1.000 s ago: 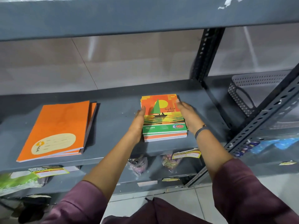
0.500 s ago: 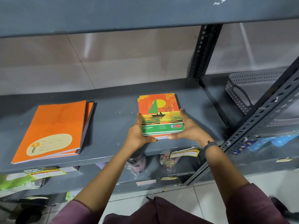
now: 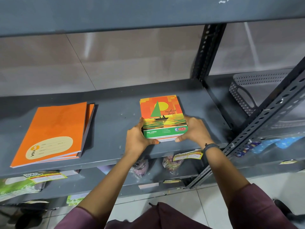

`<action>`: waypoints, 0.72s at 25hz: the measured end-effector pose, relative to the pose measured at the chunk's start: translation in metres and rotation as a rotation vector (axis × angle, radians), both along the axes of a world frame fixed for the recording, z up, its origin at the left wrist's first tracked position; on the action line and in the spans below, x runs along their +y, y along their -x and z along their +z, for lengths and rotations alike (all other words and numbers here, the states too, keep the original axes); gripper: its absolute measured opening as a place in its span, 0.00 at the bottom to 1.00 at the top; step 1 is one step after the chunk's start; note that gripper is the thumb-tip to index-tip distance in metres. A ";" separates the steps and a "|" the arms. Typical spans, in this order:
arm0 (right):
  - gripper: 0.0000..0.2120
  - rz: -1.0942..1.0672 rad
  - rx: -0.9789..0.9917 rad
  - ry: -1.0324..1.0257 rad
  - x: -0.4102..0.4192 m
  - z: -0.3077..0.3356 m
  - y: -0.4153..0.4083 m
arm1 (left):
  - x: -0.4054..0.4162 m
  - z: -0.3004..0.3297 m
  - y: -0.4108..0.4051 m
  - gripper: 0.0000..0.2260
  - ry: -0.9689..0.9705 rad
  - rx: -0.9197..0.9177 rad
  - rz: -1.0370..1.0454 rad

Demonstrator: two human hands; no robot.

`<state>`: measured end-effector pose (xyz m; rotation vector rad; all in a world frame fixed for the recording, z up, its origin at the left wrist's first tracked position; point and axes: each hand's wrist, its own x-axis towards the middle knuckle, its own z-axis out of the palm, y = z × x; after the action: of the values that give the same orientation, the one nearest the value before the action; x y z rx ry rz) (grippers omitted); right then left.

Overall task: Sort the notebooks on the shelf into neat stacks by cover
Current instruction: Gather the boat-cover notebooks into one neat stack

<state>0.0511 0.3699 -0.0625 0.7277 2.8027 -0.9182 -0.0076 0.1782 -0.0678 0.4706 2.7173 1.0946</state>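
while both hands, left hand [image 3: 140, 138] and right hand [image 3: 194, 131], clasp the sailboat notebooks [image 3: 162, 116] at frame centre on the shelf [image 3: 115, 123], the orange stack [image 3: 52, 133] at left looks slightly fanned, so squaring seems left.

Shelf [image 3: 115, 113] matt grey metal; notebooks [image 3: 162, 116] glossy paper; basket [image 3: 244, 90] prob. plastic.

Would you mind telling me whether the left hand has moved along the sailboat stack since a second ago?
Yes. The left hand slid back toward the shelf's front edge, from the side of the sailboat stack to its near-left corner.
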 end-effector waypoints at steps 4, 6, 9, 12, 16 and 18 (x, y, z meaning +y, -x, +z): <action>0.30 -0.028 -0.033 -0.009 -0.003 0.002 0.000 | -0.002 -0.001 -0.003 0.37 -0.018 0.045 0.009; 0.30 -0.035 -0.038 -0.030 -0.004 0.003 0.001 | -0.003 -0.003 -0.003 0.36 -0.019 0.049 -0.001; 0.31 -0.036 -0.070 -0.007 -0.005 0.007 0.000 | -0.002 -0.002 0.000 0.35 0.016 0.047 -0.034; 0.46 0.046 -0.188 0.013 -0.008 0.017 -0.005 | -0.007 -0.003 0.005 0.42 -0.056 -0.091 -0.096; 0.57 0.116 -0.145 -0.123 -0.030 0.043 -0.004 | -0.026 0.000 0.008 0.39 -0.184 -0.148 -0.062; 0.52 0.171 -0.016 -0.110 -0.050 0.055 0.004 | -0.040 0.005 0.011 0.31 -0.303 -0.094 0.020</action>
<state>0.0474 0.3195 -0.0079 0.4946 2.8657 -0.7317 -0.0183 0.1384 -0.0629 0.4225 2.4900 1.5024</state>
